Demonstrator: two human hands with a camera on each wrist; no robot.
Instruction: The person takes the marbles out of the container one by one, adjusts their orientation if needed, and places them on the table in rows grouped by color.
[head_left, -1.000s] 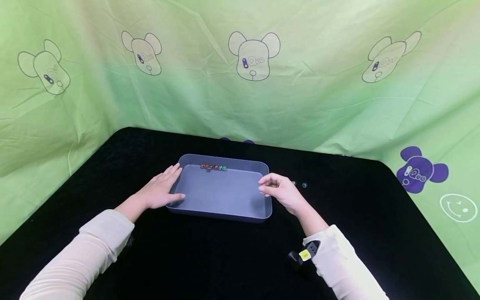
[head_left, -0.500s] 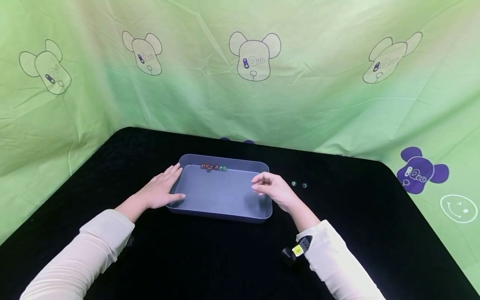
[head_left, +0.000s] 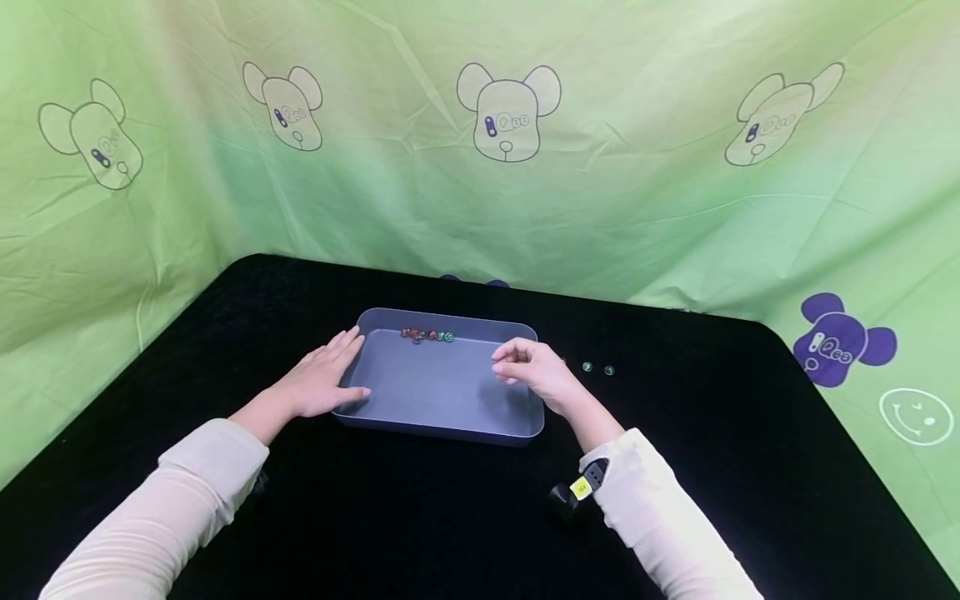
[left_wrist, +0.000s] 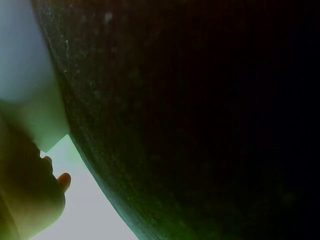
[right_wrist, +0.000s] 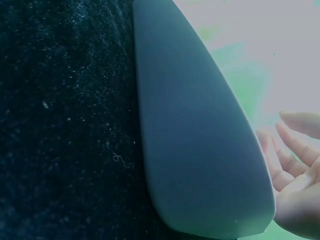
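A shallow grey-blue rectangular tray (head_left: 420,383) sits on the black cloth. Several red and green marbles (head_left: 427,335) line its far inner wall. My left hand (head_left: 321,375) rests flat over the tray's left rim, thumb reaching inside; part of it appears in the left wrist view (left_wrist: 30,195). Above the tray's right side hovers my right hand (head_left: 528,368), fingers bent and thumb near the index fingertip. No marble shows between those fingertips, and the right wrist view shows the curved fingers (right_wrist: 295,160) beyond the tray wall (right_wrist: 200,125). Whether something is held is hidden.
Two more marbles, one greenish (head_left: 587,367) and one beside it (head_left: 609,370), lie on the black tablecloth (head_left: 712,417) right of the tray. A small spot by the right hand may be another. A green printed curtain (head_left: 390,200) surrounds the table.
My right hand has moved left, from the tray's right rim to farther over its inside. The marbles right of it came into fuller view. My left hand and the tray stay put.
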